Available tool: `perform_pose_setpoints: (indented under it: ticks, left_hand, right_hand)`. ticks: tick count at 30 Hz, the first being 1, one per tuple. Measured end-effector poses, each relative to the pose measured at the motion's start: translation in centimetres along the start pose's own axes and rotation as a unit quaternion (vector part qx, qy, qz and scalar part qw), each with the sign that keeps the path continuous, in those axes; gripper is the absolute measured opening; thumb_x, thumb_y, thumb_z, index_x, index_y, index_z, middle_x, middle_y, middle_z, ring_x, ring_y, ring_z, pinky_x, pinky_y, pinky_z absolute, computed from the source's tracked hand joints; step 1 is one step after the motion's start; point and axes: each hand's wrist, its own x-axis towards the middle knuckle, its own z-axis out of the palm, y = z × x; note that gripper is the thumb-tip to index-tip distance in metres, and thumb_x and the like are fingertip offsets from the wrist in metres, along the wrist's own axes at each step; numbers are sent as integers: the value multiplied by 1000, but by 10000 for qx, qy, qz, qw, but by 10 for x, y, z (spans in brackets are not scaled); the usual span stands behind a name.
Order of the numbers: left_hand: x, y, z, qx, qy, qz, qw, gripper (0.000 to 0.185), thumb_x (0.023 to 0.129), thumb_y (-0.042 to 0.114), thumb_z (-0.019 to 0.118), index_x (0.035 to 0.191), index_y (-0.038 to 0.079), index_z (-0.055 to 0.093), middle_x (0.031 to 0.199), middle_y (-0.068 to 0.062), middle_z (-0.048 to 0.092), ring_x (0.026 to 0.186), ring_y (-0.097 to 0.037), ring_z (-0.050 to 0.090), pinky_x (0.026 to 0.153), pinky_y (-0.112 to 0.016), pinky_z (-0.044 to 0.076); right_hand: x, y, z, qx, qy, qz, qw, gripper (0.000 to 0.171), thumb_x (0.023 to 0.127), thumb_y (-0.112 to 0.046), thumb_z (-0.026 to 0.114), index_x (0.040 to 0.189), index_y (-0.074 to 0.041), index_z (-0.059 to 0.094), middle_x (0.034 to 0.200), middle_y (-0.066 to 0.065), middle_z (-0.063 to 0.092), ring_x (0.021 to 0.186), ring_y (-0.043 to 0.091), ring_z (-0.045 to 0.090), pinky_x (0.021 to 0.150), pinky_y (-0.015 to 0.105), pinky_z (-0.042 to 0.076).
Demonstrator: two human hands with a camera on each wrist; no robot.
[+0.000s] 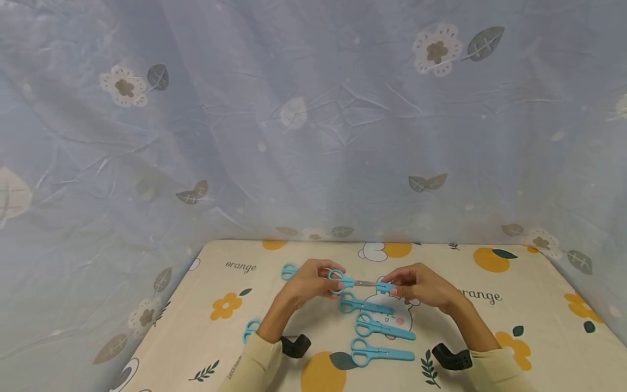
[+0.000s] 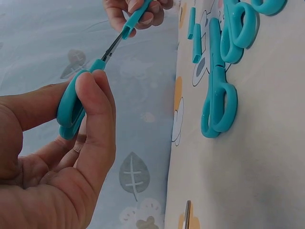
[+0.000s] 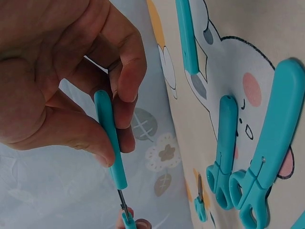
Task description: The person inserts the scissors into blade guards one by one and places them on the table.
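My left hand (image 1: 308,284) holds a pair of light-blue scissors (image 1: 348,282) by the finger loops, thumb on the handle in the left wrist view. Between thumb and fingers, my right hand (image 1: 427,286) pinches a blue blade cover (image 3: 107,131). The cover sits over the blade tips, and a stretch of bare metal blade (image 1: 364,283) shows between it and the handles. Both hands are raised over the table. Below them lie three covered scissors in a column: the upper pair (image 1: 381,308), the middle pair (image 1: 392,330) and the lower pair (image 1: 392,355).
Two loose blue covers, a far one (image 2: 191,23) and a nearer one (image 2: 197,44), lie on the patterned tablecloth (image 1: 274,305). More scissors lie left: one pair (image 1: 282,271) behind my left hand, another (image 1: 246,333) partly under my forearm. A grey-blue curtain (image 1: 313,163) hangs behind.
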Motion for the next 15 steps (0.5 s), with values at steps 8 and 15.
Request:
perform_pose_setpoints:
  ticks: [8, 15]
  left_hand:
    - [1, 4, 2, 71, 69, 13, 10000, 32, 95, -2, 77, 127, 2, 73, 88, -5, 70, 88, -33, 80, 89, -53, 68]
    - [0, 4, 5, 79, 100, 22, 9999, 31, 95, -2, 77, 126, 1, 73, 89, -5, 71, 94, -39, 80, 85, -47, 69]
  right_hand:
    - [1, -3, 1, -25, 23, -18, 10000, 33, 101, -13, 74, 131, 0, 74, 96, 10, 70, 80, 17, 60, 68, 29, 58]
    - [3, -3, 2, 52, -11, -38, 10000, 32, 101, -12, 74, 131, 0, 74, 96, 11, 70, 81, 17, 60, 68, 29, 58]
